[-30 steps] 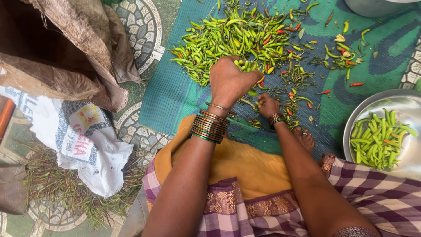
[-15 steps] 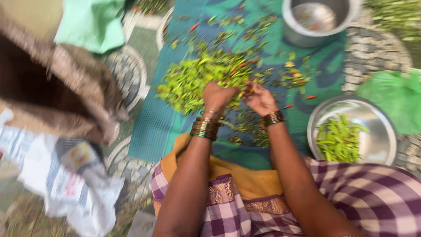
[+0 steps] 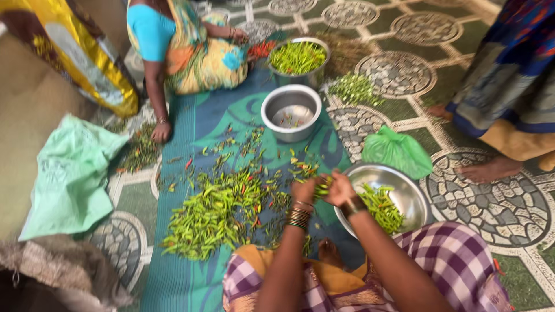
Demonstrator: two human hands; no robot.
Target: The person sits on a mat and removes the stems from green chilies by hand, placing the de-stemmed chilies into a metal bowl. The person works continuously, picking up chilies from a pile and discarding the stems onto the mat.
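Observation:
My left hand (image 3: 304,189), with green bangles at the wrist, and my right hand (image 3: 339,188) meet just left of a steel bowl (image 3: 417,192) that holds green chillies (image 3: 381,207). Both hands pinch a few green chillies (image 3: 322,185) between them. A large heap of green chillies (image 3: 217,211) with some red ones lies on the blue-green mat (image 3: 179,283) to the left of my hands. My checked purple skirt and bare foot show below.
An emptier steel pot (image 3: 291,112) stands farther up the mat, and a pot full of chillies (image 3: 298,59) beyond it. A seated person (image 3: 176,46) is at the top left, another person's feet (image 3: 488,169) at right. Green bags (image 3: 396,151) lie on the patterned floor.
The view has tilted up and pulled back, showing more floor and other people. My hands have moved off the heap to the right, beside the steel bowl, and hold chillies together.

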